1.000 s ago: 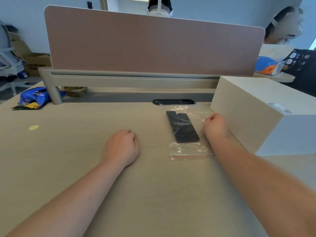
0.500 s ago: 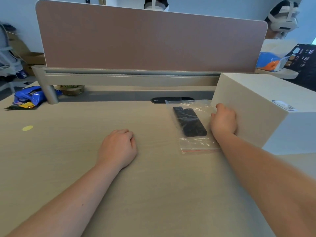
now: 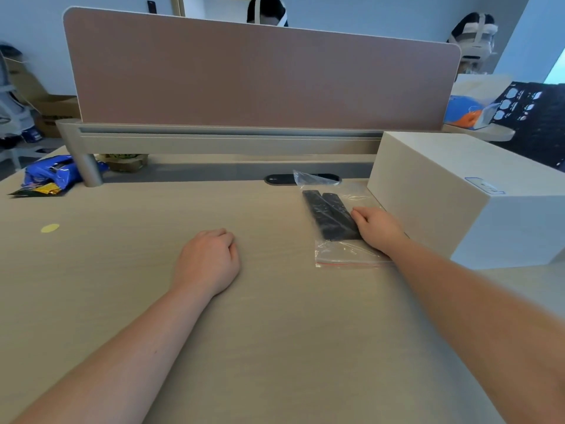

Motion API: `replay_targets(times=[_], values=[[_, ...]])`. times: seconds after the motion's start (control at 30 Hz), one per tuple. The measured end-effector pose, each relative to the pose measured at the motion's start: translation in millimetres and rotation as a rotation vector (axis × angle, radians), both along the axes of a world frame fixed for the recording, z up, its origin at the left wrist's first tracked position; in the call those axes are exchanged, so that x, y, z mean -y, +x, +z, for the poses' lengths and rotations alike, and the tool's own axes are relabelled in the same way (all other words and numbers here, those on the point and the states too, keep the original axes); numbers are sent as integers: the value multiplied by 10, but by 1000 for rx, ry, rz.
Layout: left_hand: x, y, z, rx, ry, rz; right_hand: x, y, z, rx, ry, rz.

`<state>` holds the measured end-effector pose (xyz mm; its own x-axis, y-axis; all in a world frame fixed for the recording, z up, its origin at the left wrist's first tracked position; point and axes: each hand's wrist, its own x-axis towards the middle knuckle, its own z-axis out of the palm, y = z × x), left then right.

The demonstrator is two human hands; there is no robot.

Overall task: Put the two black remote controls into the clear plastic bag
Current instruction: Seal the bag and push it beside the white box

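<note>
The two black remote controls (image 3: 330, 215) are lying side by side inside the clear plastic bag (image 3: 347, 255). The right hand (image 3: 377, 229) is resting on them, curled, not clasping. The left hand (image 3: 209, 261) is sitting loosely fisted, empty, on the bench (image 3: 153, 240).

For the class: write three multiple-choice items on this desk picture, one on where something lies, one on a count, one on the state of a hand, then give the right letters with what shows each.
1. Where does the clear plastic bag lie?
A. beside the white box, on its left
B. on top of the white box
C. by the blue packet

2. How many black remote controls are on the desk?
A. one
B. two
C. four

3. What is the left hand doing?
A. lifting the bag
B. holding a remote
C. resting on the desk in a loose fist, holding nothing

Answers: 1 A, the bag lies flat on the desk next to the white box; 2 B, two dark bars lie side by side; 3 C, it lies curled well apart from the bag, while the right hand touches the remotes.
</note>
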<state>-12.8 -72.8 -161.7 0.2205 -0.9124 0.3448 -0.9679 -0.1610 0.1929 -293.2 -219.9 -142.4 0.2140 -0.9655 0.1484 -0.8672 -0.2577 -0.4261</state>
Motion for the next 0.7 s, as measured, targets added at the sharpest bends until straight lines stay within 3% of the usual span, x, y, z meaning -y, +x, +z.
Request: replay_targets(times=[0.7], values=[[-290, -246, 49, -60, 30, -31, -364, 57, 82, -76, -134, 41]])
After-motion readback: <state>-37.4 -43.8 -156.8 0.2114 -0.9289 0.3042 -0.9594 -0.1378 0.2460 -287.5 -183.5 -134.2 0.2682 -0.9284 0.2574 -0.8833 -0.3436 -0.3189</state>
